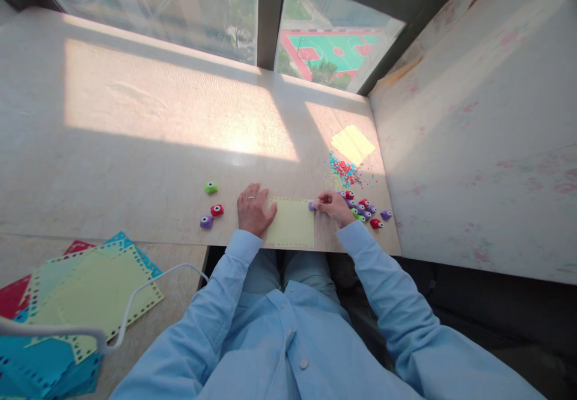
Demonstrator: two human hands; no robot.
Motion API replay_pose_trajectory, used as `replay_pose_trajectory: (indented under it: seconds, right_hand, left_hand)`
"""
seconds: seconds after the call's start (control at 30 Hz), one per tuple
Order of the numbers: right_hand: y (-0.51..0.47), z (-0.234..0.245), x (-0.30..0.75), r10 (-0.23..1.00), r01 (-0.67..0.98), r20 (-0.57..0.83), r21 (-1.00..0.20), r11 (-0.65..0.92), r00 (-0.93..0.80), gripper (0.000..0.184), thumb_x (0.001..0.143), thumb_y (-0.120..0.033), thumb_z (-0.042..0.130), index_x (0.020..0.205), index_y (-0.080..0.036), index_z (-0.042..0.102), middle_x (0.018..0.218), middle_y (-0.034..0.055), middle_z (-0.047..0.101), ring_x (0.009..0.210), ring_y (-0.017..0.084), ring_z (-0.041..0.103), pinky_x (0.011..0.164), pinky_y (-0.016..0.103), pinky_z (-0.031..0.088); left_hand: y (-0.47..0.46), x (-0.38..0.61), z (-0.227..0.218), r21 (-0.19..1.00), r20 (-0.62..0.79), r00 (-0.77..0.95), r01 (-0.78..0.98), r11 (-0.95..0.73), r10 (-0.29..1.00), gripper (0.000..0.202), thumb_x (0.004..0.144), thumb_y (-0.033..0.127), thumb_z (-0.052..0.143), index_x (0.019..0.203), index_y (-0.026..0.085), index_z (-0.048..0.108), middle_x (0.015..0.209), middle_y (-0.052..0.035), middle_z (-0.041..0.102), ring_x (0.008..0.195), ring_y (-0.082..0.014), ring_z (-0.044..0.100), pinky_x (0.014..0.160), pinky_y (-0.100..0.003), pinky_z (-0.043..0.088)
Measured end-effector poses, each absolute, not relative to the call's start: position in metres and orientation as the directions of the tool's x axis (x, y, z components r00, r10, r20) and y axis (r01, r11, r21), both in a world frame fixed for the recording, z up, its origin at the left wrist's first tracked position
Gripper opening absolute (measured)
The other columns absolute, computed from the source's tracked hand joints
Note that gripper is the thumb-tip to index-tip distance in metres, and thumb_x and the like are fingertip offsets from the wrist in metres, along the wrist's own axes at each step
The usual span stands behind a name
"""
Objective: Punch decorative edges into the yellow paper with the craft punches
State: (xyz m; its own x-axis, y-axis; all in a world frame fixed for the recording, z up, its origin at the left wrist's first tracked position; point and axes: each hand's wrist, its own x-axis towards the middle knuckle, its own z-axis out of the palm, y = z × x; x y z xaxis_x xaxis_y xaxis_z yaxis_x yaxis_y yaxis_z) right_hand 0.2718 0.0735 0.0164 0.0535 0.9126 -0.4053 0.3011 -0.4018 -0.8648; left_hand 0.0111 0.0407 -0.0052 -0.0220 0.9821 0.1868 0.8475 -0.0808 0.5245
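Observation:
A pale yellow sheet of paper point(291, 225) lies at the front edge of the table, with small punched holes along its top edge. My left hand point(253, 209) rests flat at the sheet's left side, its fingers spread and a ring on one of them. At the sheet's upper right corner sits a small purple craft punch point(311, 206). The fingers of my right hand point(332, 206) are closed on that punch. Just right of this hand is a cluster of purple, red and green craft punches point(360, 209).
Punched paper bits point(346, 171) lie scattered behind the cluster, beside yellow sheets point(353, 144). A green punch point(211, 187), a red punch point(217, 210) and a purple punch point(206, 222) stand at left. Hole-edged coloured sheets point(103, 292) and a white cable point(130, 307) lie lower left. A wall point(478, 123) bounds the right.

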Motion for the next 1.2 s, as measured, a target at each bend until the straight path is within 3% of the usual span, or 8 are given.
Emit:
replay_pose_trajectory:
  seconds: [0.5, 0.8, 1.2]
  right_hand:
    - [0.063, 0.022, 0.268, 0.921, 0.171, -0.388, -0.905, -0.389, 0.041, 0.047, 0.048, -0.04, 0.084, 0.08, -0.021, 0.055, 0.063, -0.0051, 0.058, 0.059, 0.013, 0.053, 0.058, 0.028, 0.043]
    - [0.061, 0.016, 0.266, 0.942, 0.162, -0.331, -0.928, -0.337, 0.064, 0.049, 0.048, -0.045, 0.086, 0.081, -0.02, 0.059, 0.068, -0.0019, 0.063, 0.064, 0.015, 0.059, 0.062, 0.03, 0.049]
    - [0.06, 0.011, 0.26, 0.952, 0.146, -0.29, -0.942, -0.302, 0.102, 0.055, 0.045, -0.049, 0.087, 0.082, -0.019, 0.06, 0.073, -0.0006, 0.064, 0.07, 0.016, 0.062, 0.071, 0.032, 0.051]
  left_hand:
    - [0.046, 0.013, -0.003, 0.535, 0.213, -0.087, 0.844, -0.042, 0.973, 0.032, 0.081, 0.036, 0.061, 0.108, 0.02, 0.068, 0.132, -0.0136, 0.06, 0.129, -0.0302, 0.048, 0.107, -0.046, 0.035]
    - [0.045, 0.011, -0.008, 0.481, 0.204, -0.007, 0.871, -0.094, 0.979, 0.046, 0.076, 0.054, 0.069, 0.112, 0.025, 0.068, 0.137, -0.0153, 0.053, 0.132, -0.0343, 0.042, 0.106, -0.05, 0.032]
    - [0.045, 0.015, -0.008, 0.448, 0.226, -0.013, 0.889, -0.092, 0.974, 0.061, 0.08, 0.063, 0.06, 0.123, 0.02, 0.06, 0.138, -0.0194, 0.05, 0.133, -0.0359, 0.039, 0.108, -0.051, 0.029]
